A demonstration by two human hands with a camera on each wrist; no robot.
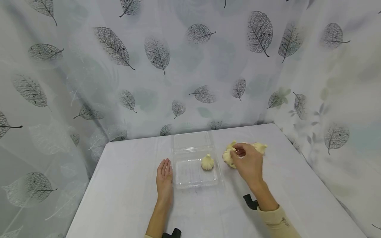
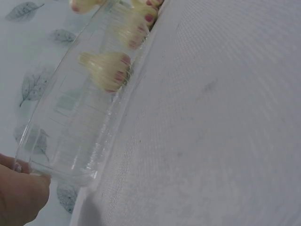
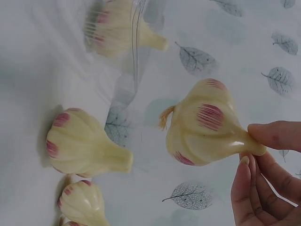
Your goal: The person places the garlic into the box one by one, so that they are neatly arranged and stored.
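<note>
Right fingers (image 3: 278, 176) around garlic bulb's stem (image 3: 244, 143)

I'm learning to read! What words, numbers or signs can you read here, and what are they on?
There is no text I can read.
Right sleeve: a small dark mark, too blurred to tell if it is writing.
Garlic bulb in the right hand, clear box: no writing visible.

A smooth, glossy skin is borne by the cream, pink-streaked garlic bulb (image 3: 202, 129), tipped with a rough, fibrous tan root tuft (image 3: 165, 117). The clear, rectangular hinged box (image 1: 186, 173) is formed of shiny plastic. The white, matt table covering (image 1: 128, 188) is finely textured, probably woven. The beige sleeve (image 1: 274, 220) is made of cloth.
</note>
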